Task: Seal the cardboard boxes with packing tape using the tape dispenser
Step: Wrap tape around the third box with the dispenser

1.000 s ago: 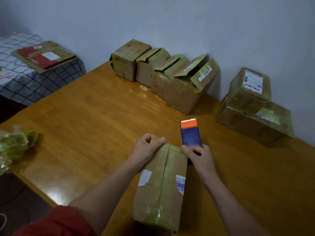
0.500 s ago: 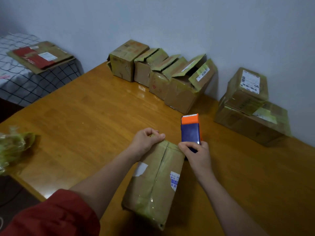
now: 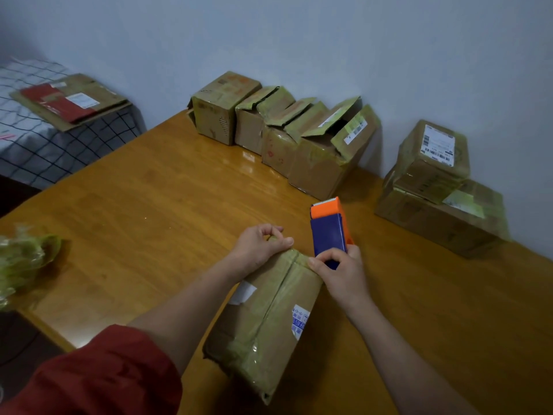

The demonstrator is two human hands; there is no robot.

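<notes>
A taped cardboard box (image 3: 269, 319) lies on the desk (image 3: 149, 220). The left hand (image 3: 257, 247) curls its fingers over its far end; the right hand (image 3: 341, 271) grips the blue-and-orange tape dispenser (image 3: 327, 232) beside that end. More boxes (image 3: 284, 136) line the wall.

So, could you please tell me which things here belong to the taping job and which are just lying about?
Job: box, held by the left hand; tape dispenser, in the right hand; row of boxes; stacked boxes.
Lying about: flat carton on the checked cloth; crumpled plastic.
</notes>
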